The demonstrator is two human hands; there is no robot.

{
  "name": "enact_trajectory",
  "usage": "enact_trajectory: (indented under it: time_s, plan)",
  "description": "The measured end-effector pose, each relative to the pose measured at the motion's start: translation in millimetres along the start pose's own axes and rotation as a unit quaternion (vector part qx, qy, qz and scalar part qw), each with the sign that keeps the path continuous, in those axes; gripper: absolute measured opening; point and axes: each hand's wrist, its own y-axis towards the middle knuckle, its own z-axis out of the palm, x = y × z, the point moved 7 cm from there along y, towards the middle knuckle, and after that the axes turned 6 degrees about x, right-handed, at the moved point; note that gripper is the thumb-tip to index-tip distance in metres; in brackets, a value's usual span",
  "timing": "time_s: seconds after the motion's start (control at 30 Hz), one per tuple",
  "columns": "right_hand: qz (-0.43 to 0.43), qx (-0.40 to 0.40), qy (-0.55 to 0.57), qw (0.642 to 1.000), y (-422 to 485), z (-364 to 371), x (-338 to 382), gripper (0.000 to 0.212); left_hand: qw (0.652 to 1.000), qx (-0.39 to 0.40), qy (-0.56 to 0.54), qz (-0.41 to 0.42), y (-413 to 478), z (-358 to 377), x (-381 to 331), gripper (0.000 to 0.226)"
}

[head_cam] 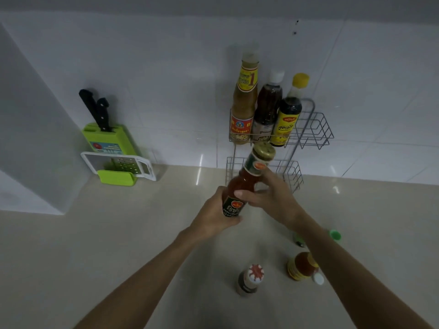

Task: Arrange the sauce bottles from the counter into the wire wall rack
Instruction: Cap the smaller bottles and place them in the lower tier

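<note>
A red chili sauce bottle (247, 178) with a gold cap is held tilted in the air, in front of the wire wall rack (316, 129). My left hand (213, 214) grips its lower labelled part; my right hand (268, 193) wraps its middle. Three bottles stand in the rack's upper tier: a tan sauce bottle (244, 103), a dark bottle with a white cap (267, 108) and a dark bottle with a yellow cap (288, 115). The rack's lower tier (293, 174) sits behind the held bottle. On the counter stand a brown bottle with a red-white cap (250, 279) and an orange sauce bottle (301, 265).
A green-capped bottle (335, 235) is partly hidden behind my right forearm. A green knife block (109, 138) with two black-handled knives and a white grater (118, 166) stand at the back left. The beige counter (118, 245) meets a white tiled wall.
</note>
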Motion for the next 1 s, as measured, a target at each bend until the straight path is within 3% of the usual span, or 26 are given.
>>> enact_trajectory:
  time_s: [0.1, 0.17, 0.23, 0.4, 0.67, 1.0]
  plan:
    - [-0.006, -0.124, -0.013, 0.992, 13.5, -10.1, -28.3, 0.054, 0.986, 0.055, 0.129, -0.091, 42.4, -8.0, 31.8, 0.101]
    - [-0.008, -0.195, -0.015, 0.981, 24.8, -15.3, -40.3, 0.05, 0.98, 0.054, 0.119, -0.153, 63.9, -16.4, 51.2, 0.104]
    - [-0.007, -0.214, 0.013, 0.977, 44.5, -17.6, -54.3, 0.049, 0.983, 0.055, 0.053, -0.169, 80.0, -17.0, 56.3, 0.101]
    - [0.02, -0.153, -0.04, 0.987, 90.5, -8.4, -80.4, 0.045, 0.975, 0.061, -0.069, -0.204, 105.5, -12.4, 70.3, 0.099]
    - [0.05, -0.067, -0.117, 0.99, 124.4, 8.9, -105.2, 0.05, 0.973, 0.073, -0.118, -0.186, 114.7, -3.3, 79.5, 0.101]
    - [0.114, 0.002, -0.127, 0.985, 151.8, 16.0, -115.0, 0.045, 0.974, 0.089, -0.143, -0.152, 122.3, 7.4, 75.3, 0.094]
